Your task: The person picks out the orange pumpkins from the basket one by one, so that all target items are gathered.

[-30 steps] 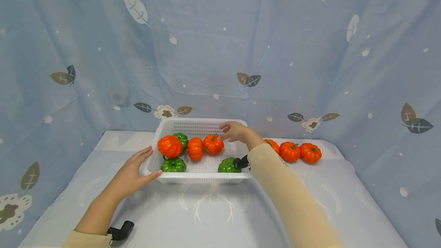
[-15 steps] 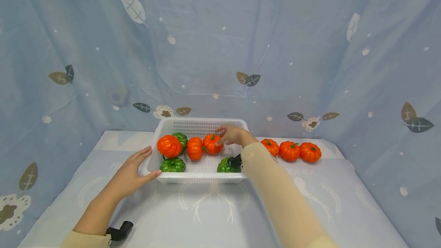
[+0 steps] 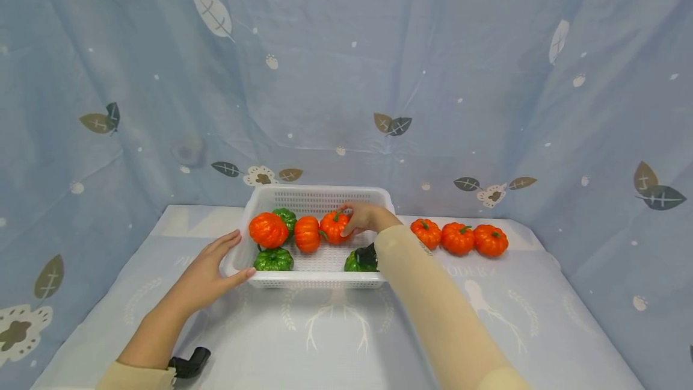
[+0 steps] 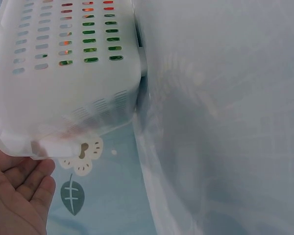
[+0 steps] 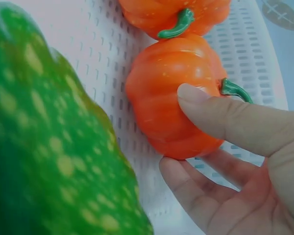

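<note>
Orange and roundish, with no clear long axis, the held pumpkin (image 3: pixel 333 230) sits in the white basket (image 3: pixel 311 277), pinched between the right hand (image 3: pixel 369 218)'s thumb and fingers; a 2nd pumpkin (image 3: pixel 307 235) lies just past it. The left hand (image 3: pixel 212 268), farther off, touches the basket, fingers straight.

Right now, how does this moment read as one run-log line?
left hand: touching white basket | right hand: gripping orange pumpkin inside basket | three orange pumpkins: on table, right of basket
</note>
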A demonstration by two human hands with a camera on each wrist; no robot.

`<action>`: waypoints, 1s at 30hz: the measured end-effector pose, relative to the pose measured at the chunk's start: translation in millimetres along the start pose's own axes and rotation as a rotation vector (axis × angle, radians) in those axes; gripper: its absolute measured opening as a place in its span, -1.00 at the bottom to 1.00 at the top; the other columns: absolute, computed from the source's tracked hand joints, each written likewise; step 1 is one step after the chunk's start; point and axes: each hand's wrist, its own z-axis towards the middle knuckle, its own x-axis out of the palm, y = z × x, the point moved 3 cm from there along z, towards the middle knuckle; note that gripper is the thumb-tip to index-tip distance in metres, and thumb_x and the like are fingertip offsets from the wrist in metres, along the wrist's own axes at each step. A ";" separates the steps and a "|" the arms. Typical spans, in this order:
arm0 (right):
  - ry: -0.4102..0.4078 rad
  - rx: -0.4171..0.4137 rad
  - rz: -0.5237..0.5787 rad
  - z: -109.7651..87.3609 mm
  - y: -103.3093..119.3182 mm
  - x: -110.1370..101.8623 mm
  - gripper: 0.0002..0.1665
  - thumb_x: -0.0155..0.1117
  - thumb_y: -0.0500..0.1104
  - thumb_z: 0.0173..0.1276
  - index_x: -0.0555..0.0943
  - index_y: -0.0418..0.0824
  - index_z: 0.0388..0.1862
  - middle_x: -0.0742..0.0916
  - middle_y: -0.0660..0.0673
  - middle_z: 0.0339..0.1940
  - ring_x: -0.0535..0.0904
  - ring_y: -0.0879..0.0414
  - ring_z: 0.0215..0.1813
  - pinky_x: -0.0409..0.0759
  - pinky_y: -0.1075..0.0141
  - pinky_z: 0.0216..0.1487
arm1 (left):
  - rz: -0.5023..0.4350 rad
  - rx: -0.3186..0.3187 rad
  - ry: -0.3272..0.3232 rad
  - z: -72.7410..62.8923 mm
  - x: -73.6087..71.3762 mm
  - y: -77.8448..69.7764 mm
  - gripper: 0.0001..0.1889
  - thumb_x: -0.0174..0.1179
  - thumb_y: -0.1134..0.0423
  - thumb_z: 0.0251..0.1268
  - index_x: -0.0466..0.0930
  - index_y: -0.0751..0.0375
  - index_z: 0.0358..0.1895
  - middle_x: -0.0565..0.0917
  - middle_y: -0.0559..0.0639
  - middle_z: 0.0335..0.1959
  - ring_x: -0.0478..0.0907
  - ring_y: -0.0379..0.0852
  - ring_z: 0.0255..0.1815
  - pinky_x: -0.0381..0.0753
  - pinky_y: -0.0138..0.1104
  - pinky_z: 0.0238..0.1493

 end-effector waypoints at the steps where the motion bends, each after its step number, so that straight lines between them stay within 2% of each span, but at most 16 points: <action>1: -0.001 0.001 0.000 -0.1 -0.1 -0.1 -0.14 0.47 -0.54 0.09 0.42 -0.17 0.37 0.50 -0.24 0.20 0.53 0.04 -0.08 0.60 0.04 0.18 | 0.001 0.001 -0.001 0.1 0.2 -0.1 -0.03 0.29 -0.26 0.25 0.19 0.33 0.53 0.18 0.29 0.54 0.13 0.43 0.48 0.18 0.41 0.30; 4: -0.004 0.000 -0.016 -0.4 0.0 -0.7 -0.16 0.48 -0.52 0.10 0.42 -0.17 0.36 0.51 -0.25 0.21 0.53 0.04 -0.09 0.59 0.03 0.18 | 0.001 0.003 -0.003 0.3 0.5 -0.8 -0.03 0.30 -0.26 0.24 0.20 0.33 0.52 0.18 0.29 0.54 0.13 0.42 0.48 0.19 0.40 0.30; 10: -0.012 -0.029 -0.072 -5.2 5.5 -6.0 -0.13 0.50 -0.44 0.15 0.39 -0.15 0.42 0.47 -0.32 0.36 0.53 -0.04 0.14 0.62 0.09 0.16 | 0.000 0.006 -0.007 -0.3 0.3 -2.1 -0.04 0.31 -0.24 0.24 0.20 0.35 0.52 0.19 0.29 0.54 0.14 0.43 0.47 0.19 0.40 0.30; 14: -0.003 -0.063 -0.079 -14.5 13.9 -13.5 -0.17 0.49 -0.41 0.19 0.39 -0.14 0.42 0.49 -0.31 0.32 0.56 -0.05 0.13 0.61 0.08 0.19 | 0.003 0.001 -0.006 -0.8 0.1 -2.1 -0.03 0.30 -0.25 0.24 0.20 0.35 0.52 0.19 0.29 0.54 0.14 0.43 0.47 0.19 0.40 0.30; 20: -0.004 -0.117 -0.155 -32.3 28.3 -29.0 -0.19 0.50 -0.37 0.20 0.40 -0.12 0.40 0.49 -0.28 0.30 0.58 -0.05 0.09 0.67 0.20 0.06 | 0.005 0.007 -0.007 -1.0 0.0 -2.1 -0.02 0.29 -0.27 0.24 0.19 0.35 0.52 0.19 0.30 0.54 0.14 0.43 0.47 0.19 0.40 0.30; 27: 0.010 -0.160 -0.196 -63.3 44.8 -41.2 -0.17 0.49 -0.35 0.21 0.37 -0.11 0.43 0.43 -0.31 0.36 0.57 -0.12 0.16 0.64 0.11 0.14 | 0.003 0.013 -0.007 -1.7 -0.5 -2.8 -0.01 0.28 -0.29 0.24 0.20 0.36 0.52 0.19 0.31 0.53 0.14 0.44 0.47 0.19 0.40 0.30; 30: 0.007 -0.180 -0.238 -76.3 49.7 -45.7 -0.17 0.50 -0.31 0.22 0.37 -0.08 0.44 0.43 -0.29 0.36 0.59 -0.10 0.14 0.66 0.14 0.12 | 0.002 0.016 -0.009 -2.3 -0.7 -3.8 -0.02 0.28 -0.28 0.24 0.20 0.37 0.51 0.19 0.31 0.53 0.15 0.44 0.46 0.19 0.40 0.30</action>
